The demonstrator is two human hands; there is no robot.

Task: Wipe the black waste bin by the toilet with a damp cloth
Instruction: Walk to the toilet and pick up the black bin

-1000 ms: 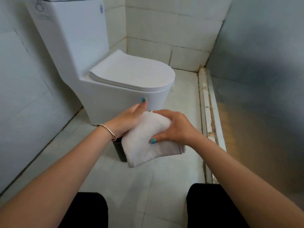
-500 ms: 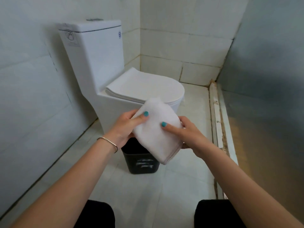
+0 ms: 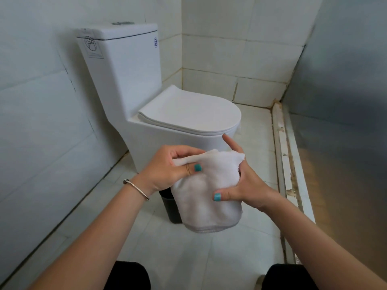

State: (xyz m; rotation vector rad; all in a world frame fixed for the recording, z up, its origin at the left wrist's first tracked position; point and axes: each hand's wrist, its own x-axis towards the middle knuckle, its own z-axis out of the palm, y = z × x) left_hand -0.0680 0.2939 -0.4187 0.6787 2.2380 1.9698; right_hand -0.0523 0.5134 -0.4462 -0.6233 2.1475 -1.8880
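I hold a white cloth (image 3: 209, 191) in both hands in front of me. My left hand (image 3: 167, 170) pinches its upper left edge between thumb and fingers. My right hand (image 3: 243, 185) grips its right side, thumb pressed on the front and index finger pointing up. The cloth hangs down and hides most of the black waste bin (image 3: 170, 208), of which only a left strip shows on the floor at the foot of the toilet (image 3: 184, 130).
The white toilet has its lid down and its cistern against the tiled left wall (image 3: 41, 122). A raised white threshold strip (image 3: 282, 153) runs along the floor on the right beside a grey panel (image 3: 345, 101). My knees show at the bottom edge.
The view has risen, showing the whole cistern. My hands have turned and refolded the cloth; it now hangs lower and covers the bin, whose front showed half a second ago.
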